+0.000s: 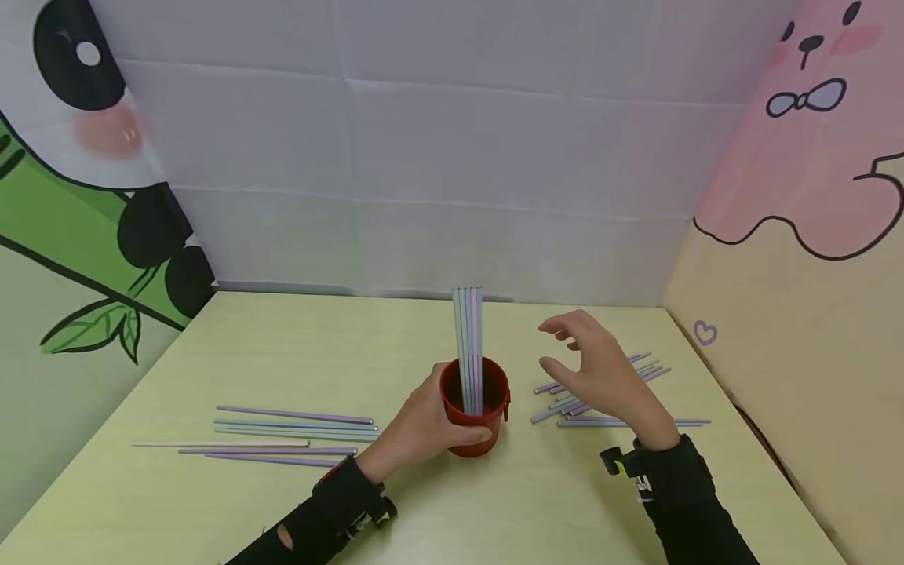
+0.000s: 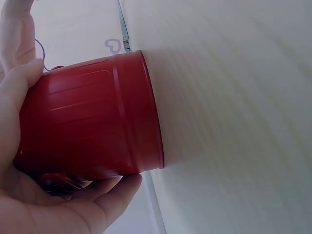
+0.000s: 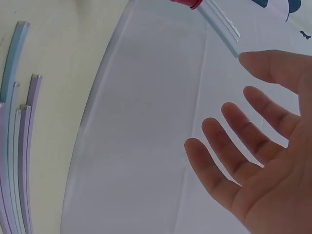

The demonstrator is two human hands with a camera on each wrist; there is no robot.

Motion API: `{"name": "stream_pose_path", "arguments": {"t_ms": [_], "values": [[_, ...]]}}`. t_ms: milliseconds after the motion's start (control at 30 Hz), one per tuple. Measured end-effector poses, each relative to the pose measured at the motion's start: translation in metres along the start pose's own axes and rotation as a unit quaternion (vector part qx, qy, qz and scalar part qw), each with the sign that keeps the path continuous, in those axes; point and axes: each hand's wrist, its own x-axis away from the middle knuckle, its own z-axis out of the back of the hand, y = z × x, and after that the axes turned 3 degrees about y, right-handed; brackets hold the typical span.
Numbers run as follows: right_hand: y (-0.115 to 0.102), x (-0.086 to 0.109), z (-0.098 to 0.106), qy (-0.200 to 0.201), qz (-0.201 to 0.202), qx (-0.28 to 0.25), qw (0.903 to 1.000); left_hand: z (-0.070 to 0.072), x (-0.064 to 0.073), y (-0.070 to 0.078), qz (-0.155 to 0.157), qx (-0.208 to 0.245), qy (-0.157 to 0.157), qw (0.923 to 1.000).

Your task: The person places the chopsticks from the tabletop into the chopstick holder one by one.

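My left hand (image 1: 424, 428) grips a small red bucket (image 1: 475, 449) round its side, with the thumb across the front in the head view. The left wrist view shows the bucket's ribbed wall (image 2: 87, 107) between thumb and fingers. Whether its base touches the table cannot be told. A bundle of thin pastel sticks (image 1: 468, 337) stands upright in the bucket. To the right, my right hand (image 1: 596, 369) hovers with fingers spread and relaxed, holding nothing. Beyond and below it lies a loose pile of similar sticks (image 1: 565, 406), also in the right wrist view as lilac and pale blue sticks (image 3: 17, 126).
More purple, mint and pinkish sticks (image 1: 297, 428) lie roughly parallel on the table (image 1: 318, 337), left of the bucket. A pale sheet (image 1: 452, 149) hangs along the back edge. Side panels with cartoon animals (image 1: 798, 157) border the table left and right.
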Motion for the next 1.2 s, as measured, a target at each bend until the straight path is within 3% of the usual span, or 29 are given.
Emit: {"name": "stream_pose_path", "arguments": {"t_ms": [267,600,867,1200], "values": [[0.017,0.023,0.0,-0.076,0.026,0.068,0.9944,-0.001,0.001,0.001,0.007,0.002,-0.002,1.0],[0.039,0.055,0.009,-0.127,0.033,0.117,0.9844,0.0,0.001,0.005,0.005,0.003,-0.004,1.0],[0.053,0.082,0.016,-0.164,0.013,0.122,0.9789,-0.009,-0.008,-0.034,0.008,-0.016,0.0,0.9998],[0.062,0.095,0.014,-0.186,0.015,0.13,0.9739,-0.007,-0.006,-0.036,0.007,-0.017,0.001,0.9998]]}}
